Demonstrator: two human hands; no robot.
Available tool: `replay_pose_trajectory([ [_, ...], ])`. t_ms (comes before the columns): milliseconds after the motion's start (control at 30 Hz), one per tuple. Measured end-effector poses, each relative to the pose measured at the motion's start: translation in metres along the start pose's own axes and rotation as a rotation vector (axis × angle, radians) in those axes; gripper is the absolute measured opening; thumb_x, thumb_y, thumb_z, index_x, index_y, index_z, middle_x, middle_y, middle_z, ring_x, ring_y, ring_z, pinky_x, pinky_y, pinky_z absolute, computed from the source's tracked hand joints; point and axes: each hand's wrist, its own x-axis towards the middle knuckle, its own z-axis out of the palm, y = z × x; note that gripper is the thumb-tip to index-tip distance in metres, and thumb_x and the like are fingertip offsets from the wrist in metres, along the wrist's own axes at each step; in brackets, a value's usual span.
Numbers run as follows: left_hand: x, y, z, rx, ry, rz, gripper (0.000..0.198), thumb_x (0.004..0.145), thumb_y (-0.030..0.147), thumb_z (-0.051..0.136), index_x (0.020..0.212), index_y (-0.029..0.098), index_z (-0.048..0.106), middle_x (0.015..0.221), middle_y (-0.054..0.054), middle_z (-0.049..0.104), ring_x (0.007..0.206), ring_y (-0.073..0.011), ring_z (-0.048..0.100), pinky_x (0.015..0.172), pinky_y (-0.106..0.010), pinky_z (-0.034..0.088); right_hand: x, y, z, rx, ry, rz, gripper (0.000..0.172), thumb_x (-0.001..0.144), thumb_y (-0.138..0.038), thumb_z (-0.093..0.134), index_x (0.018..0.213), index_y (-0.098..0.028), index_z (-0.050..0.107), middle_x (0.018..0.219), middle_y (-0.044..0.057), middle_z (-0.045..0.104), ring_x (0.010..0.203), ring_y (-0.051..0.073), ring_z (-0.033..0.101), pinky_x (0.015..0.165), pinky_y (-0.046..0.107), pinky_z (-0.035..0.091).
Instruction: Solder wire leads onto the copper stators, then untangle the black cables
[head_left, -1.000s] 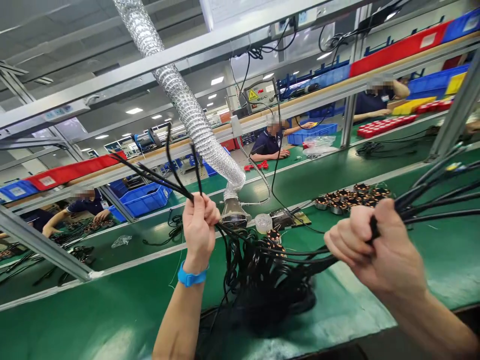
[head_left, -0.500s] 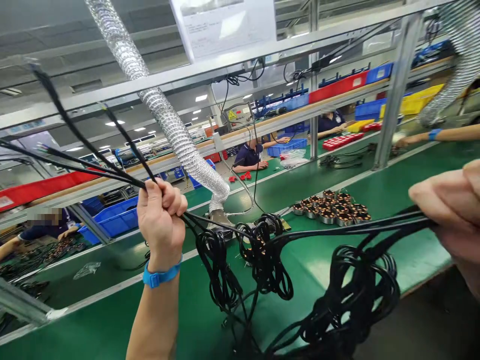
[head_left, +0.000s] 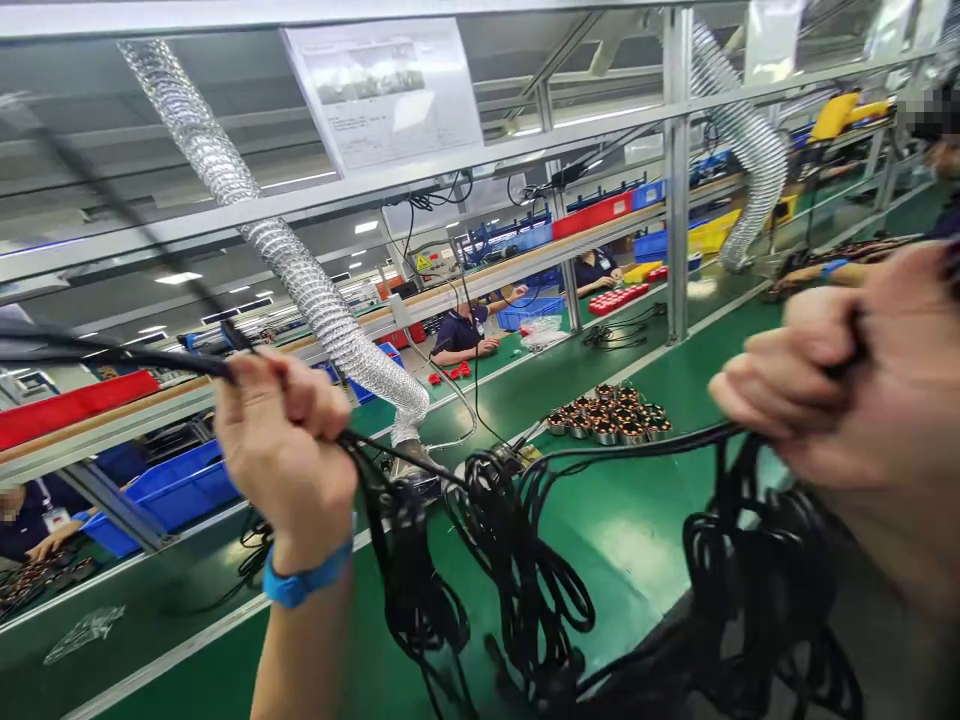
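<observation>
My left hand [head_left: 289,450], with a blue wristband [head_left: 307,578], is closed round several black cables [head_left: 517,560]. Their loose ends stick out to the upper left, blurred by motion. My right hand [head_left: 832,370] is closed on the same cables at the right, its fingers curled toward the palm. Between the hands the cables run nearly level above the green bench. Coiled bundles hang down from them, one below the right hand and others right of the left hand. The lower ends of the bundles leave the bottom of the view.
Copper-wound motor stators [head_left: 611,415] stand grouped on the green bench [head_left: 622,530]. A silver duct [head_left: 300,270] comes down behind my left hand. Metal posts [head_left: 677,200] and a rail cross ahead. Co-workers [head_left: 461,330] sit beyond, near blue bins [head_left: 180,490]. A plastic bag [head_left: 84,635] lies at left.
The view has turned to the right. My right hand has come further into view and nearer my left hand, and the cables between them are shorter. Both hands still grip the cables.
</observation>
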Motion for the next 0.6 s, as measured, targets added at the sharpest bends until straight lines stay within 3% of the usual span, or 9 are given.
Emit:
replay_pose_trajectory([
  [67,-0.013,-0.009,0.028,-0.061,-0.104,-0.091,0.029,0.093,0.039,0.079,0.079,0.019,0.063,0.055,0.009,0.031,0.043,-0.0041,0.024,0.039,-0.018,0.022,0.004,0.004,0.031,-0.074,0.124,-0.076,0.054,0.1,-0.064,0.055,0.062,-0.026,0.051,0.044,-0.011,0.017,0.035,0.006,0.012,0.032,0.021,0.02],
  [167,-0.024,-0.024,0.067,-0.139,-0.141,-0.171,0.032,0.099,0.04,0.071,0.078,0.019,0.06,0.056,0.009,0.031,0.043,-0.0042,0.024,0.039,-0.018,0.02,0.008,0.004,0.058,-0.102,0.061,-0.011,0.057,0.096,-0.068,0.058,0.06,-0.024,0.051,0.043,-0.011,0.022,0.034,0.005,0.017,0.032,0.018,0.023],
  [300,-0.021,-0.044,0.106,-0.19,-0.161,-0.3,0.033,0.102,0.04,0.066,0.077,0.02,0.055,0.058,0.009,0.033,0.042,-0.0041,0.026,0.039,-0.018,0.023,0.008,-0.01,0.071,-0.081,-0.09,0.086,0.058,0.097,-0.068,0.057,0.06,-0.023,0.05,0.042,-0.013,0.02,0.033,0.004,0.015,0.03,0.015,0.025],
  [433,-0.004,-0.057,0.123,-0.211,-0.192,-0.306,0.033,0.101,0.037,0.068,0.077,0.02,0.053,0.057,0.009,0.037,0.041,-0.0039,0.028,0.038,-0.019,0.022,-0.01,-0.041,0.078,-0.102,-0.18,0.145,0.061,0.096,-0.071,0.056,0.059,-0.023,0.05,0.041,-0.014,0.021,0.031,0.003,0.017,0.03,0.013,0.026],
  [500,0.013,-0.063,0.121,-0.207,-0.131,-0.254,0.033,0.101,0.037,0.068,0.078,0.02,0.052,0.056,0.009,0.039,0.041,-0.0038,0.029,0.038,-0.018,0.021,-0.027,-0.064,0.074,-0.19,-0.076,0.136,0.064,0.093,-0.073,0.057,0.056,-0.023,0.047,0.04,-0.014,0.019,0.029,0.001,0.017,0.031,0.013,0.024],
  [600,0.04,-0.079,0.106,-0.163,0.015,-0.235,0.036,0.105,0.039,0.061,0.077,0.021,0.048,0.053,0.011,0.035,0.038,-0.0034,0.025,0.038,-0.016,0.018,-0.056,-0.096,0.051,-0.331,0.323,0.064,0.069,0.09,-0.08,0.05,0.053,-0.023,0.038,0.039,-0.015,0.02,0.027,0.0,0.025,0.035,0.014,0.02],
])
